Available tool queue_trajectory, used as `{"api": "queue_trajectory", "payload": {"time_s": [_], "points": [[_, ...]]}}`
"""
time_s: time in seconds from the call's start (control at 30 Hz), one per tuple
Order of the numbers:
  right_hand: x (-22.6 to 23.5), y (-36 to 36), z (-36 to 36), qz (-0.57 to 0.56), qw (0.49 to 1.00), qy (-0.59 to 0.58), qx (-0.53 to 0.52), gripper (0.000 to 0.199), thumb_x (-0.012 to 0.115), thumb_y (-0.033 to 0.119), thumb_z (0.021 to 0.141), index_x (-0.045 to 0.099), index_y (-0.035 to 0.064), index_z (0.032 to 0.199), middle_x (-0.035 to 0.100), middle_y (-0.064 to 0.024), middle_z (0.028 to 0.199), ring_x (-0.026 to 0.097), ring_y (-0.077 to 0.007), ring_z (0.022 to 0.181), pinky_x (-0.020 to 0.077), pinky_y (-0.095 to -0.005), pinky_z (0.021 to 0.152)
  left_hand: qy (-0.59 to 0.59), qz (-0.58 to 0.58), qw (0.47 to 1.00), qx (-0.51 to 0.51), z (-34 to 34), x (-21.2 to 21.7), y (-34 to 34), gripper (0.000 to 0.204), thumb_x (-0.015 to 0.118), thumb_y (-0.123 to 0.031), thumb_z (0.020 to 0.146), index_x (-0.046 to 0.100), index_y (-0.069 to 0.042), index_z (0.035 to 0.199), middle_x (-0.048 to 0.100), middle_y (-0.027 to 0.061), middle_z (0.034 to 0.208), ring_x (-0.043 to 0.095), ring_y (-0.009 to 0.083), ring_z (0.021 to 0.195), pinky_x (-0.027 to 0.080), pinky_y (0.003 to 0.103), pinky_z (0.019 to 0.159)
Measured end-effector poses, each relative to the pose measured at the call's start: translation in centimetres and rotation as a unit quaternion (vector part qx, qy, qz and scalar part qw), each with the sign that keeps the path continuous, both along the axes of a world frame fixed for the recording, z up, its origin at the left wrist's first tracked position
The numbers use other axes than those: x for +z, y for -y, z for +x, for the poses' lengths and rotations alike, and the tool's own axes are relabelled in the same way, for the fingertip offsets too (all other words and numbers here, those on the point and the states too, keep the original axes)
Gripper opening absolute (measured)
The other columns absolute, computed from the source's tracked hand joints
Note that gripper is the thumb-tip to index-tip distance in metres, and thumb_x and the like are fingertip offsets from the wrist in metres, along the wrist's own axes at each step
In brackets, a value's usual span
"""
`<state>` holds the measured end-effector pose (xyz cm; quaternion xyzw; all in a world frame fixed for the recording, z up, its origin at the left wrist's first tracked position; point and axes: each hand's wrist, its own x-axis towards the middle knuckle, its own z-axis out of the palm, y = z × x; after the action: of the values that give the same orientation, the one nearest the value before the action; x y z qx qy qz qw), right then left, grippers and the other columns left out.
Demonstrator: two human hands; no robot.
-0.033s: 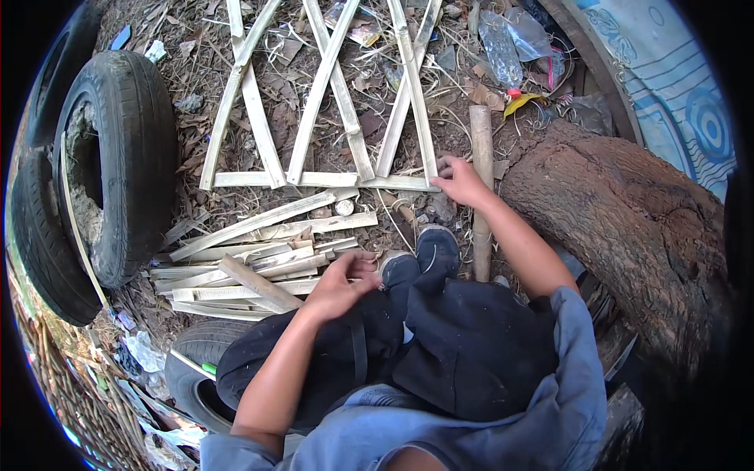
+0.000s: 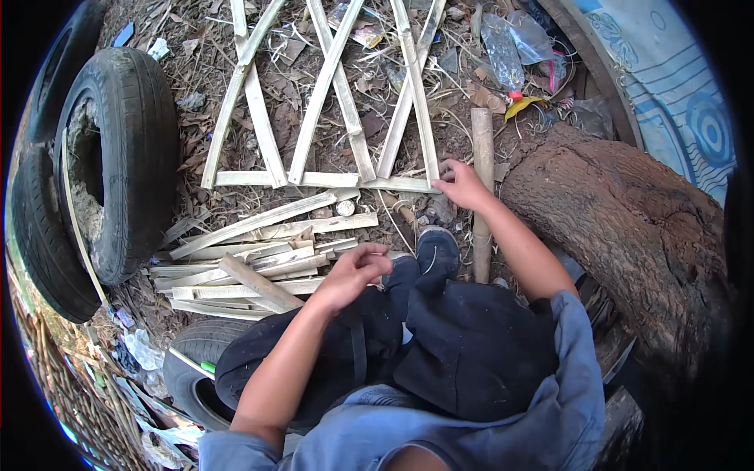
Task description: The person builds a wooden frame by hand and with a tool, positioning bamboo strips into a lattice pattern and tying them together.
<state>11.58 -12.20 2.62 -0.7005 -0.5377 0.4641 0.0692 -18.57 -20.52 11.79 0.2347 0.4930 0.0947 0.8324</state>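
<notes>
My right hand [image 2: 462,186] pinches the lower end of a split bamboo strip [image 2: 419,102] where it meets the right end of a level strip on the ground [image 2: 275,179]. That slanted strip crosses another, and two more crossed pairs [image 2: 320,98] stand in a row to its left, their lower ends on or beside the level strip. Above my knee, close to my shoe, my left hand [image 2: 356,276] hovers with loosely bent fingers and nothing visible in it. Below the row lies a pile of loose bamboo strips [image 2: 259,271], left of that hand.
A round bamboo pole [image 2: 482,196] lies right of my right wrist, beside a thick brown log [image 2: 620,228]. Old tyres [image 2: 133,165] are on the left, another [image 2: 208,345] by my leg. A plastic bottle [image 2: 503,55] and leaf litter lie at the back right.
My left hand has shifted slightly to the right and up, its fingers a little more bent. My right hand stays on the strip's end.
</notes>
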Motion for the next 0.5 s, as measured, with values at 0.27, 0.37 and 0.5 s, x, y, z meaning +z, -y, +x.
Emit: {"api": "queue_trajectory", "payload": {"time_s": [0.27,0.37,0.5], "points": [[-0.1,-0.4,-0.5,-0.014,0.999,-0.017,0.033,0.027,0.071,0.023,0.083,0.064,-0.0015,0.092,0.068,-0.0163,0.084,0.066,-0.0270,0.078,0.0520,-0.0374,0.074,-0.064,-0.092,0.934,0.340,14.6,-11.4,-3.2,0.041,0.055,-0.017,0.096,0.044,0.002,0.131,0.057,0.0125,0.120,0.059,0.0222,0.110,0.050,0.035,0.090],[-0.9,-0.1,1.5,-0.016,0.999,-0.005,0.038,0.026,0.070,0.022,0.085,0.064,-0.0014,0.093,0.067,-0.0171,0.084,0.066,-0.0268,0.079,0.0517,-0.0376,0.074,-0.051,-0.153,0.918,0.363,16.8,-10.7,-3.9,0.042,0.057,-0.021,0.094,0.046,-0.002,0.129,0.055,0.0104,0.119,0.057,0.0211,0.105,0.048,0.038,0.087],[-1.2,0.0,1.4,-0.048,0.994,-0.102,0.010,0.023,0.071,0.019,0.085,0.064,-0.0018,0.092,0.068,-0.0135,0.084,0.066,-0.0218,0.079,0.0520,-0.0351,0.074,-0.058,-0.176,0.898,0.398,16.2,-10.6,-4.6,0.039,0.059,-0.024,0.092,0.049,-0.005,0.125,0.052,0.0110,0.122,0.053,0.0226,0.109,0.044,0.040,0.091]]}}
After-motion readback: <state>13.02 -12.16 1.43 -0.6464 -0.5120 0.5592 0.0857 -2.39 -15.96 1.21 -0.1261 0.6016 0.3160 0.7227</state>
